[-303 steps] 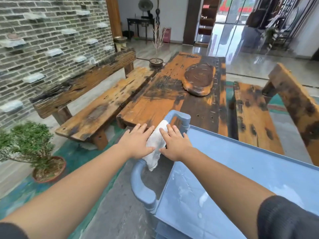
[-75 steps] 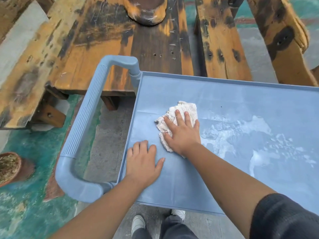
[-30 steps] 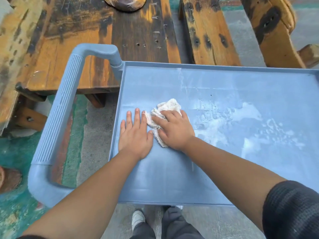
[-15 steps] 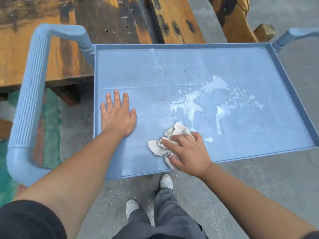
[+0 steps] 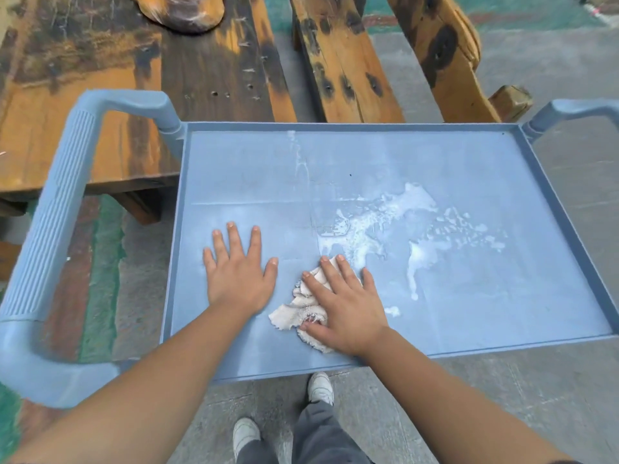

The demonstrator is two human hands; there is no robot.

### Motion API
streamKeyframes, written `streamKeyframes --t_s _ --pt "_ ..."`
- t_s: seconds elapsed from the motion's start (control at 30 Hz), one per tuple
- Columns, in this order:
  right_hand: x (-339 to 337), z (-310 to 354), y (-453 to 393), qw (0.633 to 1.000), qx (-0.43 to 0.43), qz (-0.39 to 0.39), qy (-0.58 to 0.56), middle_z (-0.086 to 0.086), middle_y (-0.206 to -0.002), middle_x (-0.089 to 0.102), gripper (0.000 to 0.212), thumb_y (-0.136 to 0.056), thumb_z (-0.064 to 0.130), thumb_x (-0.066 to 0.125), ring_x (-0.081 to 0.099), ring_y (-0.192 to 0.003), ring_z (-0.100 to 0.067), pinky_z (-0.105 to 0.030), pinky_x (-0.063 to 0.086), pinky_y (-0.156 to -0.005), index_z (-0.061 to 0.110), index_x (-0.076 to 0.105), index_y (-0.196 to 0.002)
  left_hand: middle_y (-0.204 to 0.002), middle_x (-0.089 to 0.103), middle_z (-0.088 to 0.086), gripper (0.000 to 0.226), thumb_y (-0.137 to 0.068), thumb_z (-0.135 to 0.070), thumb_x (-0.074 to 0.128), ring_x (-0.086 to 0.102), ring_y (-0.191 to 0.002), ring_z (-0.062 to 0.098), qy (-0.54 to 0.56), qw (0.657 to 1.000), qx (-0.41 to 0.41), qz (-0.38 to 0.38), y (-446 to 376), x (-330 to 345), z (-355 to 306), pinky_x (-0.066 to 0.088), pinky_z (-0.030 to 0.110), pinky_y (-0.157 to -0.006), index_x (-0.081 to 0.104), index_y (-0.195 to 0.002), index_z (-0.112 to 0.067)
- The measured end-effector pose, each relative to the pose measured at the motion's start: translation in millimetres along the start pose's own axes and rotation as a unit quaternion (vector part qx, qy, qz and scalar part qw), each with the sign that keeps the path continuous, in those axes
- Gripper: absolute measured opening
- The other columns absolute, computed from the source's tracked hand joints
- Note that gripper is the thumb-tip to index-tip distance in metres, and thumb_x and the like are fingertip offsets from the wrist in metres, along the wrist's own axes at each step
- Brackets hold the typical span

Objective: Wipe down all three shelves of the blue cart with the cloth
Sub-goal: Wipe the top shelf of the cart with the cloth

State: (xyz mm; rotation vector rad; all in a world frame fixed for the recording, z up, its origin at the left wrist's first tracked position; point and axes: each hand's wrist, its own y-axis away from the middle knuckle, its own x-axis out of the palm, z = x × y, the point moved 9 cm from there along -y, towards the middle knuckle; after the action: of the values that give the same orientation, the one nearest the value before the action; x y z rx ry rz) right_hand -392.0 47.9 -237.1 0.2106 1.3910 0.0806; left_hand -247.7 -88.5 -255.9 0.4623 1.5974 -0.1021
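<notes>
The blue cart's top shelf (image 5: 469, 155) fills the middle of the head view, a flat tray with a raised rim. A white wet smear (image 5: 395, 226) spreads over its right centre. The crumpled off-white cloth (image 5: 303, 308) lies near the shelf's front edge. My right hand (image 5: 341, 303) presses flat on the cloth with straight fingers. My left hand (image 5: 239, 267) rests flat on the bare shelf just left of the cloth, fingers spread. The two lower shelves are hidden under the top one.
The cart's ribbed blue handle (image 5: 57, 229) arcs at the left and another handle (image 5: 576, 112) shows at the far right. A worn wooden table (image 5: 134, 61) and bench (image 5: 341, 61) stand beyond the cart. My shoes (image 5: 320, 386) stand on the concrete floor below.
My right hand has pushed the cloth a little away from the shelf's front edge, toward the smear. The left hand stays flat on the shelf. The camera has tilted up slightly.
</notes>
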Motion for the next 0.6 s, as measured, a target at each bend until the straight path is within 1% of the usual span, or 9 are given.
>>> streamKeyframes --t_s 0.07,0.13,0.2,0.27,0.3,0.33,0.4,0.43,0.6 --pt "-6 -13 -30 1.000 0.017 -0.012 -0.019 0.000 -0.165 0.010 0.085 -0.076 0.080 0.035 0.002 -0.151 -0.027 -0.064 0.011 -0.114 0.043 0.018 -0.151 -0.162 -0.005 0.014 0.075 -0.087 -0.063 0.011 -0.007 -0.146 0.040 -0.009 1.000 -0.005 0.002 0 -2 1 0.001 0.056 -0.115 0.004 -0.153 -0.030" --pt "-13 -24 -58 0.999 0.031 -0.023 -0.035 0.004 -0.165 0.007 0.086 -0.075 0.081 0.034 -0.001 -0.151 -0.024 -0.060 0.006 -0.115 0.045 0.015 -0.150 -0.162 0.002 0.014 0.073 -0.087 -0.062 0.018 -0.002 -0.145 0.040 -0.011 1.000 -0.009 0.002 4 -4 -3 0.003 0.056 -0.114 0.011 -0.152 -0.031" --pt "-19 -29 -89 0.998 0.026 -0.026 -0.043 0.005 -0.165 0.007 0.085 -0.075 0.082 0.034 -0.002 -0.151 -0.022 -0.059 0.005 -0.115 0.046 0.014 -0.150 -0.154 0.023 0.015 0.066 -0.085 -0.061 0.030 0.016 -0.139 0.039 -0.001 0.999 -0.022 -0.025 -5 -15 -2 0.015 0.057 -0.108 0.030 -0.144 -0.031" --pt "-23 -35 -114 0.998 0.019 -0.029 -0.044 0.006 -0.165 0.008 0.084 -0.075 0.082 0.033 -0.002 -0.151 -0.023 -0.060 0.006 -0.115 0.047 0.014 -0.149 -0.138 0.040 0.012 0.058 -0.081 -0.060 0.034 0.032 -0.125 0.036 -0.001 0.998 -0.009 -0.063 -25 -33 -7 0.026 0.054 -0.100 0.043 -0.129 -0.029" --pt "-25 -36 -124 0.998 0.014 -0.033 -0.043 0.006 -0.164 0.008 0.083 -0.076 0.082 0.033 -0.001 -0.151 -0.023 -0.060 0.007 -0.115 0.046 0.014 -0.149 -0.139 0.039 0.012 0.059 -0.082 -0.060 0.032 0.031 -0.126 0.034 -0.005 0.998 0.006 -0.059 -38 -36 -10 0.025 0.054 -0.101 0.042 -0.131 -0.030" --pt "-27 -37 -133 0.998 0.009 -0.036 -0.040 0.006 -0.164 0.009 0.083 -0.076 0.081 0.034 0.000 -0.151 -0.023 -0.060 0.008 -0.114 0.046 0.014 -0.149 -0.148 0.030 0.013 0.064 -0.083 -0.062 0.027 0.023 -0.135 0.034 -0.011 0.999 0.019 -0.039 -51 -34 -14 0.020 0.056 -0.106 0.034 -0.140 -0.033" --pt "-32 -41 -153 0.998 0.001 -0.041 -0.041 0.005 -0.164 0.010 0.082 -0.076 0.078 0.035 0.001 -0.151 -0.023 -0.060 0.008 -0.114 0.047 0.014 -0.149 -0.162 0.000 0.006 0.071 -0.085 -0.063 0.013 -0.004 -0.146 0.033 -0.019 0.999 0.038 -0.006 -69 -23 -18 0.003 0.058 -0.113 0.007 -0.151 -0.038" --pt "-34 -43 -164 0.998 -0.001 -0.044 -0.042 0.005 -0.164 0.010 0.081 -0.076 0.076 0.035 0.001 -0.151 -0.023 -0.060 0.007 -0.114 0.046 0.014 -0.148 -0.163 -0.008 0.003 0.071 -0.086 -0.063 0.008 -0.011 -0.146 0.032 -0.020 0.999 0.039 -0.004 -73 -19 -18 0.000 0.057 -0.114 0.000 -0.152 -0.037" --pt "-50 -54 -223 0.997 0.023 -0.062 -0.046 0.004 -0.165 0.005 0.080 -0.079 0.074 0.033 -0.002 -0.151 -0.022 -0.058 0.005 -0.115 0.044 0.011 -0.150 -0.163 -0.010 0.000 0.075 -0.089 -0.063 0.012 -0.015 -0.147 0.028 -0.011 0.999 0.030 -0.015 -73 -17 -15 -0.005 0.053 -0.115 0.000 -0.154 -0.027"
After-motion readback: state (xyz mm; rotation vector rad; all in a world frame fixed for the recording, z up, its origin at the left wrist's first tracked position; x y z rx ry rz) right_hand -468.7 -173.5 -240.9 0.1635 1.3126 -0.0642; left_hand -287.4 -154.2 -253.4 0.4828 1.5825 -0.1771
